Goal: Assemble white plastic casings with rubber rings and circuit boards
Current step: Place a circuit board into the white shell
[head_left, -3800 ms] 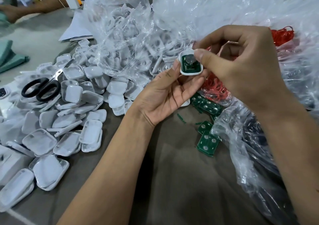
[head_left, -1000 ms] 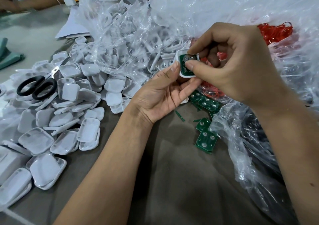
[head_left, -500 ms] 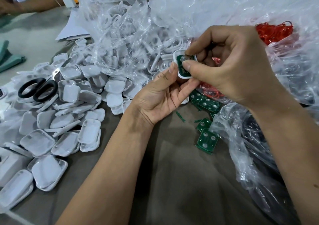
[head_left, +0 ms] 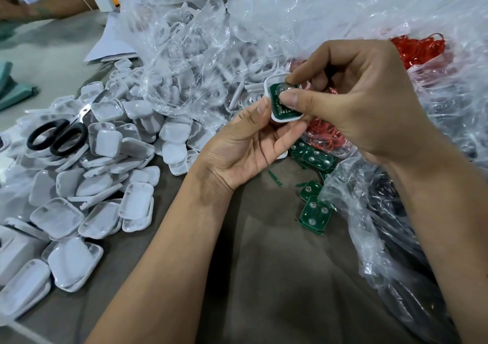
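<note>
A small white casing (head_left: 280, 116) with a green circuit board (head_left: 277, 100) seated in it is held at mid-frame. My left hand (head_left: 245, 145) cradles it from below, thumb on its left edge and fingers curled under it. My right hand (head_left: 364, 103) pinches it from the right, thumb pressing on the board and index finger on the top rim. Loose green circuit boards (head_left: 315, 213) lie on the grey table below my hands. Red rubber rings (head_left: 326, 132) sit in clear plastic behind the casing, with more rubber rings (head_left: 420, 48) at upper right.
A heap of white casings (head_left: 87, 185) covers the table's left side, with black-handled scissors (head_left: 56, 136) on top. Crumpled clear bags (head_left: 190, 48) of white parts rise behind; more plastic (head_left: 396, 225) drapes on the right. Another person's arm (head_left: 39, 5) rests at far left.
My right thumb has slid onto the circuit board and my index finger has come down onto the casing's top rim. The casing stays at the same spot between both hands.
</note>
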`<state>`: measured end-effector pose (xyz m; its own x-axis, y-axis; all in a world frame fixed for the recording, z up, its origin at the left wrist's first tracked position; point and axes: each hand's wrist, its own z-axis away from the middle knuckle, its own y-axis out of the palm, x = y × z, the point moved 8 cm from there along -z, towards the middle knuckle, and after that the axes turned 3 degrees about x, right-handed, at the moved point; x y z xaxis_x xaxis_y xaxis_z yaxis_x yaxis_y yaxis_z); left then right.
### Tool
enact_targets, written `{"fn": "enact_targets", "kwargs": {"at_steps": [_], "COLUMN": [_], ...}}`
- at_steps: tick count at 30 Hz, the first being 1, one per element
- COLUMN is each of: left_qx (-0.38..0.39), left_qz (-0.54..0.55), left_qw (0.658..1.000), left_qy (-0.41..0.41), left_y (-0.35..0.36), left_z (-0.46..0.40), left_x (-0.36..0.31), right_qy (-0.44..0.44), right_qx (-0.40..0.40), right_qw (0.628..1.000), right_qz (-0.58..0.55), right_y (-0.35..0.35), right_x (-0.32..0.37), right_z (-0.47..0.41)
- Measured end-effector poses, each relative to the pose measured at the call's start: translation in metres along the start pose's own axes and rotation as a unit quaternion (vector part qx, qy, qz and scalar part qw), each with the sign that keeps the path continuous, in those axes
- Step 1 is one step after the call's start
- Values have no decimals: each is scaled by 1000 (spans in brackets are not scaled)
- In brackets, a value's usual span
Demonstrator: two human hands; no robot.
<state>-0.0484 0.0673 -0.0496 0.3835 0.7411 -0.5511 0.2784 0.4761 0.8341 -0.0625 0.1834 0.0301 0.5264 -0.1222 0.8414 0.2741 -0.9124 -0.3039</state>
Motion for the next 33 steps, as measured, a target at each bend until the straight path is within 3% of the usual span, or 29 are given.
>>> {"fn": "enact_targets", "kwargs": {"at_steps": [33], "left_qx": [-10], "left_qz": [2], "left_qw": [1000], "left_qy": [14], "left_y": [-2], "left_z": [-1], "left_x": [-2], "right_qy": [-12], "right_qx": [-14], "right_qw": [998], "right_qz": [52], "right_y": [2], "right_x": [7], "right_z": [1]}}
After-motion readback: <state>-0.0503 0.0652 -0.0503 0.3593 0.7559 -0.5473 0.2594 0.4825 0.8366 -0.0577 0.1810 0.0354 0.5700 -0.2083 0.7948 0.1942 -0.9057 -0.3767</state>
